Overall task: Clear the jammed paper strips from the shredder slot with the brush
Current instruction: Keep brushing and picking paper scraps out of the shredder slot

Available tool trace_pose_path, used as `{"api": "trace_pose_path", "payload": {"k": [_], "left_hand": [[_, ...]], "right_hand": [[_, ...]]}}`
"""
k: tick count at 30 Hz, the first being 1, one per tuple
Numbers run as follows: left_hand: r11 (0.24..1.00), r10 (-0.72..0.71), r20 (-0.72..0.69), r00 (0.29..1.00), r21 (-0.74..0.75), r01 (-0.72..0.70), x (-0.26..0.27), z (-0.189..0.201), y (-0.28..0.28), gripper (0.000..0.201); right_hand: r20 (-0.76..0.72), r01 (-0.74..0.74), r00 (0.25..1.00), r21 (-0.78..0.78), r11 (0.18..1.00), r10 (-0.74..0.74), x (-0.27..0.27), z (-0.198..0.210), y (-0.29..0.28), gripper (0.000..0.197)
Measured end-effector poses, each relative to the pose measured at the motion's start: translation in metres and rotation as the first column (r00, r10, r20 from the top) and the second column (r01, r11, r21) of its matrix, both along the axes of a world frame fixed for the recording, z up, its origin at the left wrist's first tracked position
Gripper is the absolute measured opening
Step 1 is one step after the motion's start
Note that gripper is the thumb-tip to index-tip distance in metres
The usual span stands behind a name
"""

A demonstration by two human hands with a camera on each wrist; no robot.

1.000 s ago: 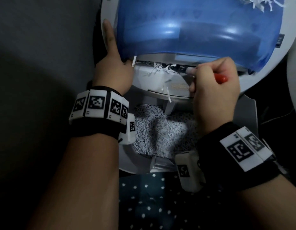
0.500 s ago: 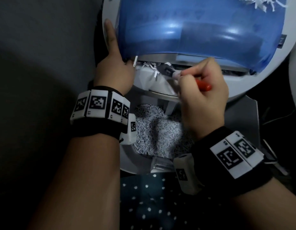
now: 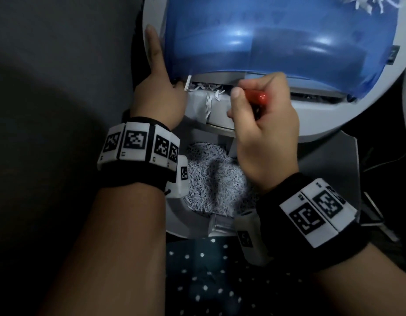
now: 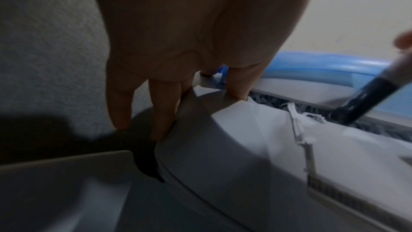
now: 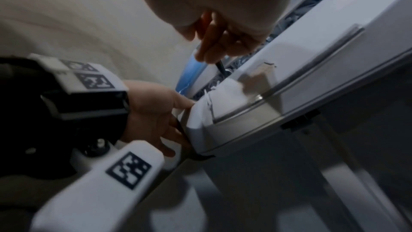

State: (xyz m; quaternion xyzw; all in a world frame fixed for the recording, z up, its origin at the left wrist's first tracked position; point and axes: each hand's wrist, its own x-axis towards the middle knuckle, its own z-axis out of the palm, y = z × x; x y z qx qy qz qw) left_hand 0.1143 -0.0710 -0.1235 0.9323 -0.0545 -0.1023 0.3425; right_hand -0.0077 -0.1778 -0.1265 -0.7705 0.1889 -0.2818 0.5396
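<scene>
Fingers [image 3: 237,93] (right hand [image 3: 265,137]) pinch brush [image 4: 356,105], bristles seemingly in slot [image 4: 379,130].

The scene is seen by the head view from above, facing down and forward on the shredder [image 3: 334,115] and both forearms. The left wrist view is placed very near the left hand [image 4: 178,41] and faces along its fingers to the slot [image 4: 278,101]. The right wrist view is set low and close, looking up. The slot with paper strips [image 3: 206,88] is shared by all three.

Dark floor [image 3: 49,110] — shredder [image 3: 334,119] on it
</scene>
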Motion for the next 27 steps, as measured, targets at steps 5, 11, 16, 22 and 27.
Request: {"api": "trace_pose_path", "payload": {"k": [5,11,16,22,27], "left_hand": [[1.000,-0.018,-0.001,1.000,-0.005,0.018,0.000,0.001,0.001,0.087],[0.999,-0.048,0.001,0.999,-0.014,0.048,-0.001,0.002,0.004,0.086],[0.997,-0.072,-0.012,0.997,-0.025,0.071,-0.003,0.006,0.006,0.088],[0.996,-0.086,-0.026,0.996,-0.022,0.086,-0.003,0.008,0.009,0.088],[0.994,-0.106,-0.038,0.994,-0.021,0.105,-0.003,0.009,0.009,0.088]], "right_hand": [[0.012,0.043,0.999,0.007,0.999,-0.043,-0.002,-0.003,-0.003,0.013],[-0.094,-0.001,0.996,-0.061,0.998,-0.005,0.006,-0.023,-0.001,0.014],[-0.041,-0.073,0.996,0.160,0.984,0.081,0.014,-0.015,0.000,0.010],[-0.042,-0.004,0.999,0.195,0.981,0.012,0.016,-0.020,0.005,0.009],[0.061,0.049,0.996,0.262,0.964,-0.067,0.015,-0.009,0.003,0.021]]}}
